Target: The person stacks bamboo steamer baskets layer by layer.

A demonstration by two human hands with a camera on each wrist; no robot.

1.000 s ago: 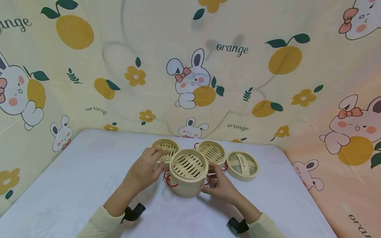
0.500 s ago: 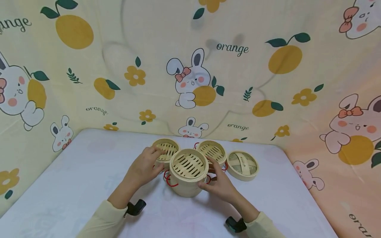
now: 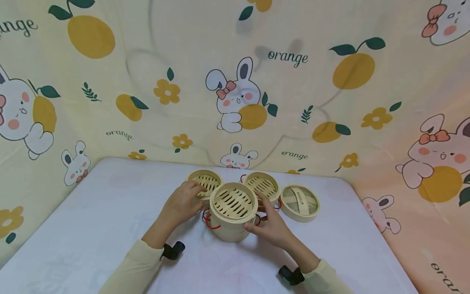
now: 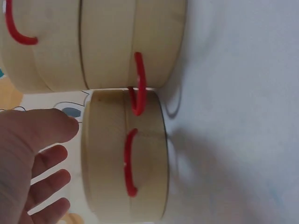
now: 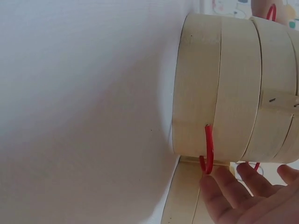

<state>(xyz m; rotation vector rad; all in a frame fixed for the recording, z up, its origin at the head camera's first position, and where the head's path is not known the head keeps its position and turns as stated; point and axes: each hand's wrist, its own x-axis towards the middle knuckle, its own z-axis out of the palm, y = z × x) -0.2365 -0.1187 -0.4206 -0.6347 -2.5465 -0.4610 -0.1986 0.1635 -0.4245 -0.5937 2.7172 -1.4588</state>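
Observation:
Two stacked bamboo steamer baskets (image 3: pixel 230 232) with red ring handles stand at the front centre, the slatted floor of the upper one showing. Behind them to the left sits a single steamer basket (image 4: pixel 110 154). My left hand (image 3: pixel 183 203) hovers over that basket's near rim; in the left wrist view its loosely spread fingers are just above the rim, holding nothing. At the stack's right side is my right hand (image 3: pixel 273 226), with relaxed fingers close beside the wall and a red handle (image 5: pixel 209 149). Its thumb is near the upper basket's lower edge.
Another slatted steamer basket (image 3: pixel 261 181) stands behind the stack to the right. Beside it, a woven bamboo lid (image 3: pixel 302 204) with a strap lies on the white table (image 3: pixel 110 228). A printed cloth (image 3: pixel 191 53) hangs behind the table.
My left forearm has moved forward and to the right, the left hand staying by the rear left basket. My right thumb has moved up the stack's side. The baskets stay where they were.

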